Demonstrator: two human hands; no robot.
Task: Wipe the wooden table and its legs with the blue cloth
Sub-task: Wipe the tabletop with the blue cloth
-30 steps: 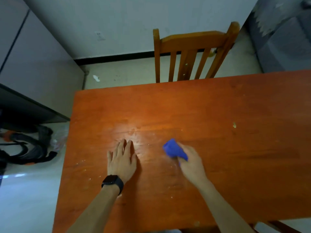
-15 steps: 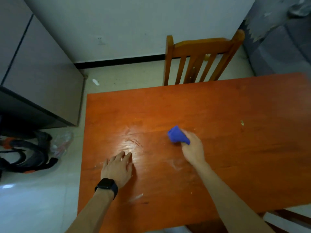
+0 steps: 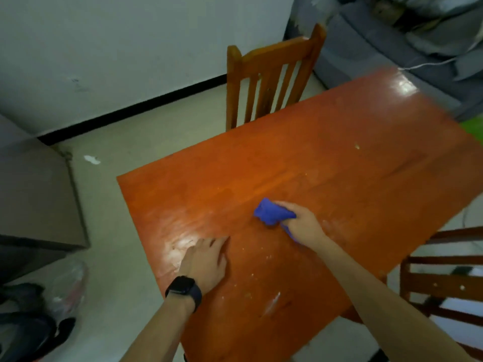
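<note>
Gripping bunched blue cloth (image 3: 271,212) in right hand (image 3: 304,223); left hand (image 3: 206,259) flat, fingers straight, on desk (image 3: 339,165); risk: small wad likely skipping crumbs (image 3: 356,146), smearing residue

The wooden table's (image 3: 313,165) right corner and the near chair (image 3: 444,283) run off the right edge. The right hand (image 3: 304,226) hides part of the blue cloth (image 3: 270,212).
</note>
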